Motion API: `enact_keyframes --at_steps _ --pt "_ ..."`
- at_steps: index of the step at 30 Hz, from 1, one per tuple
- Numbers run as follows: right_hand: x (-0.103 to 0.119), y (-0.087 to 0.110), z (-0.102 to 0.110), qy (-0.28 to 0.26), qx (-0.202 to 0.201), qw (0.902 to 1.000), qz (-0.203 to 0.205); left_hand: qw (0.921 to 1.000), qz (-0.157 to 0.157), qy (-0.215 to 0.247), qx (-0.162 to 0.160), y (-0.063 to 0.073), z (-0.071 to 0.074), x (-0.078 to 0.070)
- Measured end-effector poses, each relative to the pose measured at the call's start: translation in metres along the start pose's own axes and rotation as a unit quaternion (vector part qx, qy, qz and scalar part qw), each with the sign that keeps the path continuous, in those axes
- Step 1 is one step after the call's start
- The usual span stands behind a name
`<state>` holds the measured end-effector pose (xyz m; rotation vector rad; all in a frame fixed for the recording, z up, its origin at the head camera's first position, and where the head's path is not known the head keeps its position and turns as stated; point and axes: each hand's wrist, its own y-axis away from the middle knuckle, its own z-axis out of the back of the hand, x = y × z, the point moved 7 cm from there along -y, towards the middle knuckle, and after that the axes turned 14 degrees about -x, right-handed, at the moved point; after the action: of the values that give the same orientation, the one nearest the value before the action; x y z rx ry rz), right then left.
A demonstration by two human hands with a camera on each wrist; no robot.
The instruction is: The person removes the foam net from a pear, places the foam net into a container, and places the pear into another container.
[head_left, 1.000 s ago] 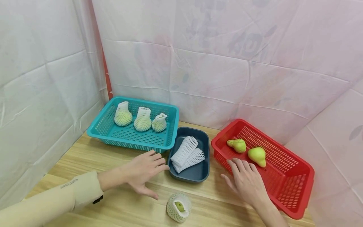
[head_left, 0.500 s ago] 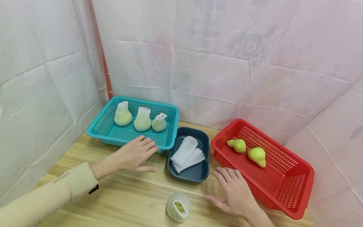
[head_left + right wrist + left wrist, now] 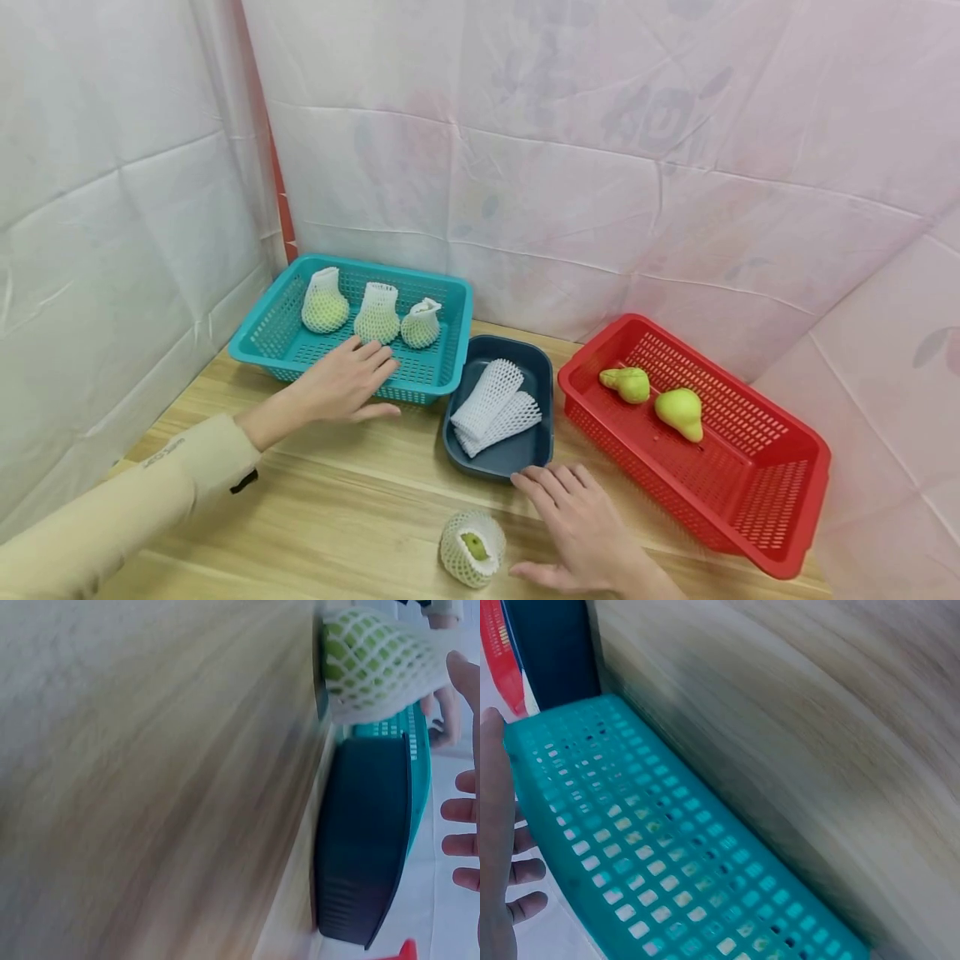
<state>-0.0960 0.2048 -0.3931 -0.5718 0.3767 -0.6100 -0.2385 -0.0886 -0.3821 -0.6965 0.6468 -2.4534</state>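
Observation:
My left hand (image 3: 341, 382) reaches over the near rim of the teal basket (image 3: 442, 387), its fingers spread and holding nothing. Inside that basket stand three pears in white foam nets, one of them the middle netted pear (image 3: 377, 317) just beyond my fingertips. At the table's front a single netted pear (image 3: 472, 548) shows its green top through the net's opening. To the right of it my right hand (image 3: 577, 529) hovers with fingers apart, also holding nothing. Its fingertips come near the front of the dark blue tray (image 3: 543, 454). In the right wrist view the netted pear (image 3: 375, 667) is close to the thumb.
Two white foam nets (image 3: 491, 400) lie crossed in the dark blue tray. A red basket (image 3: 813, 500) at the right holds two bare pears, a smaller pear (image 3: 628, 385) and a larger pear (image 3: 681, 414). Pale cloth (image 3: 525, 208) hangs behind and at both sides.
My left hand has moved left and away from me, over the teal basket's edge. My right hand has drawn back from the red basket, leftward toward the netted pear on the table.

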Motion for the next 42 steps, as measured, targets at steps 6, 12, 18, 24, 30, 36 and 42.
enact_keyframes --at_steps 6,12,18,24,30,36,42 --pt "0.011 -0.004 -0.010 -0.007 0.021 0.9997 0.005 0.9992 0.004 -0.019 0.035 0.005 -0.010 0.011" --pt "0.020 -0.006 -0.021 -0.024 0.049 0.9985 0.012 0.9984 0.007 -0.022 0.052 0.008 -0.017 0.016" --pt "0.027 -0.009 -0.031 -0.041 0.074 0.9960 0.029 0.9986 -0.002 -0.023 0.047 0.010 -0.021 0.018" --pt "0.032 -0.011 -0.039 -0.053 0.079 0.9945 0.045 0.9987 -0.009 -0.021 0.045 0.010 -0.021 0.016" --pt "0.037 -0.011 -0.046 -0.056 0.059 0.9934 0.081 0.9983 -0.009 -0.022 0.053 0.010 -0.021 0.014" --pt "0.042 -0.012 -0.051 -0.065 0.055 0.9917 0.097 0.9984 -0.008 -0.021 0.052 0.011 -0.020 0.014" --pt "0.044 -0.013 -0.052 -0.072 0.048 0.9913 0.099 0.9986 -0.004 -0.019 0.049 0.012 -0.020 0.014"
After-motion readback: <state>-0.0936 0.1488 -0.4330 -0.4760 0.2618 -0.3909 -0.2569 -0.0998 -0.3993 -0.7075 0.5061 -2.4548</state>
